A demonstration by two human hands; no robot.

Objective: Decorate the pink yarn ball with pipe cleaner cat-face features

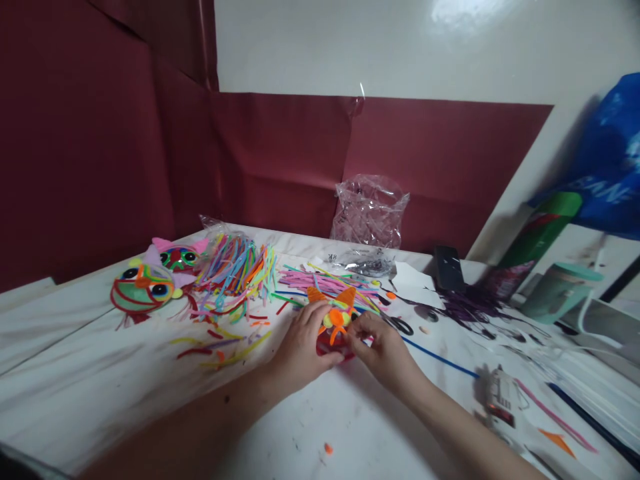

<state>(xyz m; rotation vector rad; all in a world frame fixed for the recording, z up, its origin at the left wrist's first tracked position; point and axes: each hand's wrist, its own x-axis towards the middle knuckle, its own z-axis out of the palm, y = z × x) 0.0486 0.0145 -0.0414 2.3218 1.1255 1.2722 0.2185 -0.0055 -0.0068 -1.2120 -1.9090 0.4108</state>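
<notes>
Between my hands is a small handmade animal face [338, 319] with orange pointed ears, a yellow and orange middle and a red lower part. My left hand [303, 343] grips it from the left side, with the thumb along its lower edge. At the right edge, the fingers of my right hand [383, 347] are pinched together against the face; whether a small piece is between them is hidden. Just behind my right hand lie black-handled scissors [401, 325]. A blue pipe cleaner [440, 359] stretches away to the right.
Two finished-looking faces [143, 288] lie at the left beside a bundle of colourful pipe cleaners [240, 270]. A glue gun [503, 400] rests at the right, near an orange scrap [557, 440]. Farther back are a clear plastic bag [370, 213], a dark phone-like object [449, 268] and a green mug [560, 293].
</notes>
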